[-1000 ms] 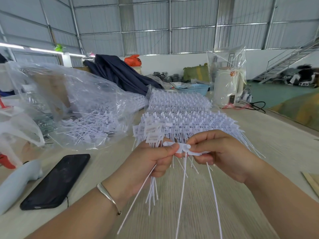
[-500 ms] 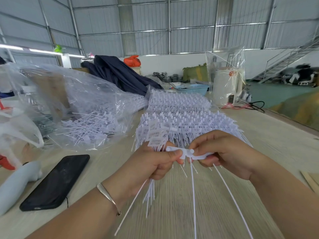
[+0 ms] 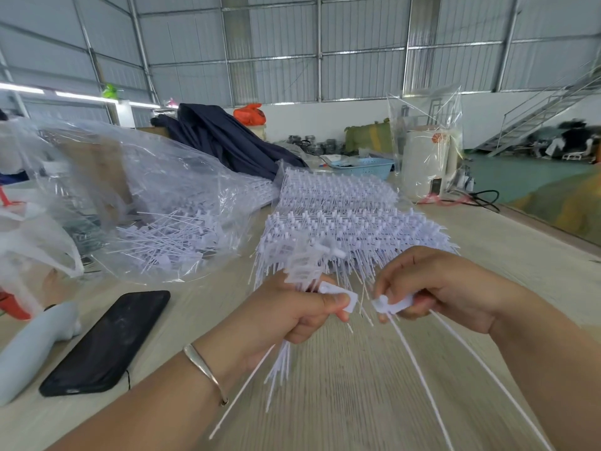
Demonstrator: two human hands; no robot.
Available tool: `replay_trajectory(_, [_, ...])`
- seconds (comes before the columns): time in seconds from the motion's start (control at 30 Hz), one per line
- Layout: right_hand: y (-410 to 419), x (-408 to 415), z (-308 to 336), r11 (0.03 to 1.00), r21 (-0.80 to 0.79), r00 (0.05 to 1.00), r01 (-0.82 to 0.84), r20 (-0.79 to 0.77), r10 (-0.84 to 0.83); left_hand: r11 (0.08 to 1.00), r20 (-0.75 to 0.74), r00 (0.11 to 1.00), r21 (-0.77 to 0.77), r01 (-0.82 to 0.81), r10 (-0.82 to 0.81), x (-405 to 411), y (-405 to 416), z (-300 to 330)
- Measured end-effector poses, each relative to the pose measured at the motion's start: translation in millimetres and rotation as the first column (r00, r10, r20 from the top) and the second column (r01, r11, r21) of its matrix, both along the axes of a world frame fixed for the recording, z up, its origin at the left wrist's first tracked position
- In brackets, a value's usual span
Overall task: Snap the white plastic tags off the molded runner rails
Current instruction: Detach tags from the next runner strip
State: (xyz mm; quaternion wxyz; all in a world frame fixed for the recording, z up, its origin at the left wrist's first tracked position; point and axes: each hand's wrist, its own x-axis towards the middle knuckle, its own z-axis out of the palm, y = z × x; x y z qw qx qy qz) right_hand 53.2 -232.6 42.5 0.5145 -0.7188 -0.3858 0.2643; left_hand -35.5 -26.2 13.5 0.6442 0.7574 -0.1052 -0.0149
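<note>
Head view, nearest first: left hand (image 3: 292,315), grip closed around a bundle of loose tags (image 3: 304,271), thin tails hanging below the fist. Right hand (image 3: 435,292), just beside, grip pinching one separated tag (image 3: 388,304), two long tails trailing toward the camera. Small gap between the two hands' pieces. Black phone (image 3: 107,343) flat on the worktop (image 3: 357,385) to the left. Farther back, stacked runner rails (image 3: 341,216), beside a clear bag (image 3: 146,203) of loose tags.
</note>
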Motion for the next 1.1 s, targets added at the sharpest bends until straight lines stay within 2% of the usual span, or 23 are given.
replay_trajectory(0.07, [-11, 7, 2, 0.996, 0.030, 0.996, 0.084, 0.007, -0.084, 0.998, -0.014, 0.998, -0.031, -0.064, 0.063, 1, 10, 2])
replay_trajectory(0.17, [-19, 18, 1, 0.955, 0.146, 0.966, 0.258, -0.007, -0.259, 0.975, -0.050, 0.991, -0.176, -0.135, 0.128, 6, 19, 3])
replay_trajectory(0.23, [-14, 20, -3, 0.932, 0.219, 0.957, 0.289, -0.056, -0.284, 0.964, -0.053, 0.991, -0.230, -0.136, 0.127, 8, 16, 0])
replay_trajectory(0.4, [3, 8, -9, 0.966, 0.208, 0.980, 0.156, -0.156, -0.124, 0.971, -0.052, 0.985, -0.167, -0.170, 0.163, 12, 0, -9])
replay_trajectory(0.5, [9, 2, -10, 0.977, 0.206, 0.982, 0.057, -0.186, -0.018, 0.938, -0.121, 0.976, -0.276, -0.209, 0.182, 10, -4, -10])
replay_trajectory(0.6, [12, -2, -12, 0.983, 0.184, 0.987, -0.014, -0.155, 0.044, 0.937, -0.138, 0.980, -0.299, -0.180, 0.144, 9, -7, -10])
replay_trajectory(0.73, [15, -5, -14, 0.993, 0.121, 0.999, 0.008, -0.033, -0.004, 0.949, -0.057, 0.985, -0.267, -0.171, 0.161, 7, -9, -6])
replay_trajectory(0.83, [18, -7, -15, 0.992, 0.119, 0.998, 0.033, 0.041, -0.038, 0.971, 0.024, 0.986, -0.179, -0.158, 0.165, 5, -11, -6])
replay_trajectory(0.97, [19, -8, -15, 0.988, 0.149, 0.999, 0.032, 0.031, -0.037, 0.952, 0.106, 0.950, -0.125, -0.280, 0.293, 4, -12, -8])
replay_trajectory(1.1, [14, -5, -12, 0.972, 0.227, 0.998, 0.057, -0.021, -0.054, 0.913, 0.107, 0.915, -0.174, -0.368, 0.389, 6, -11, -8])
